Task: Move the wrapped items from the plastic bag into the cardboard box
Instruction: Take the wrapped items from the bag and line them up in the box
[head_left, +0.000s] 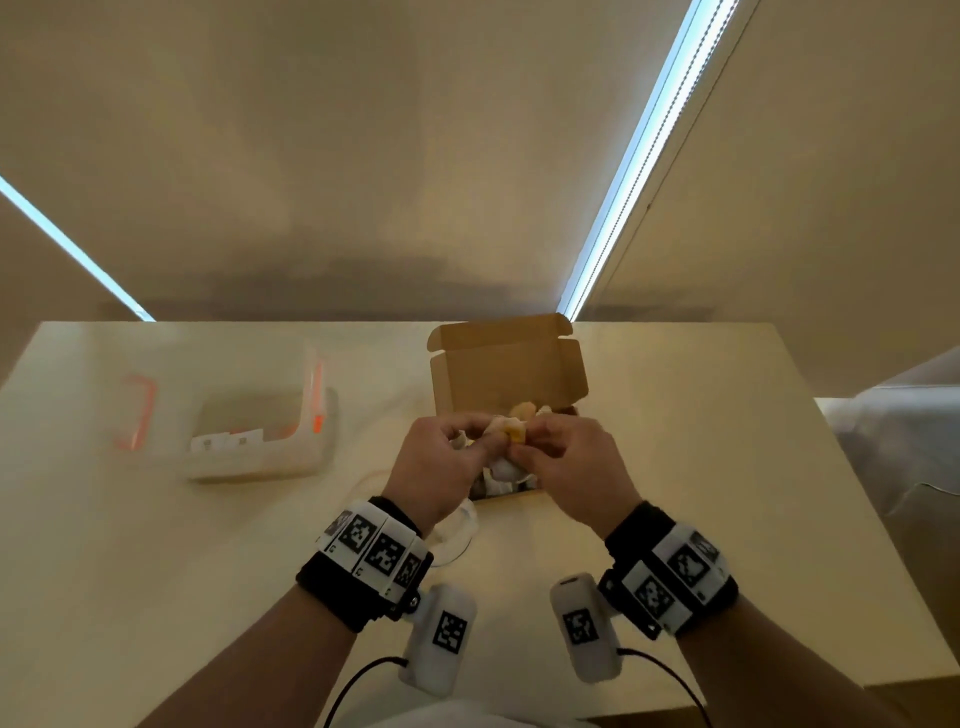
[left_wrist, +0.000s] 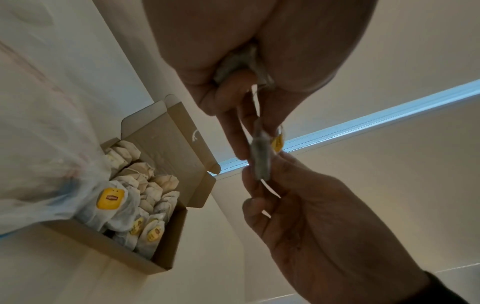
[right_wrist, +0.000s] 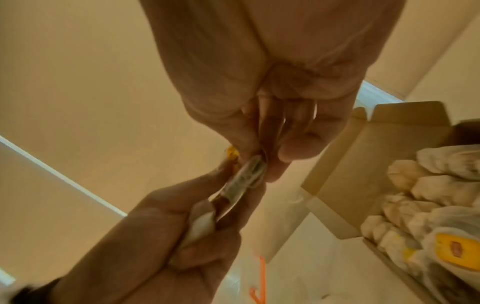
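Item: one wrapped tea bag (left_wrist: 261, 156) with a yellow tag (left_wrist: 278, 142), held in the air above the near end of the cardboard box (head_left: 506, 364), pinched between both hands. Left hand (head_left: 436, 462): fingers and thumb curled onto the upper end of the tea bag, with a second crumpled wrapped piece (left_wrist: 239, 61) tucked in the palm; what that piece is cannot be made out. Right hand (head_left: 569, 460): thumb and fingertips nipped on the lower end of the same tea bag, the other fingers loosely bent. Box: lid flap standing open on the far side, interior packed with rows of tea bags (left_wrist: 145, 185), several showing yellow tags; in the head view the hands cover most of its contents and its near wall. Plastic bag (left_wrist: 39, 133): translucent, lying just beside the box's near corner, partly overlapping it in the left wrist view; its contents cannot be told. Also on the pale table (head_left: 727, 467): a clear lidded container with orange clips (head_left: 260, 421), well to the left, blurred. Right wrist view is soft with motion blur.
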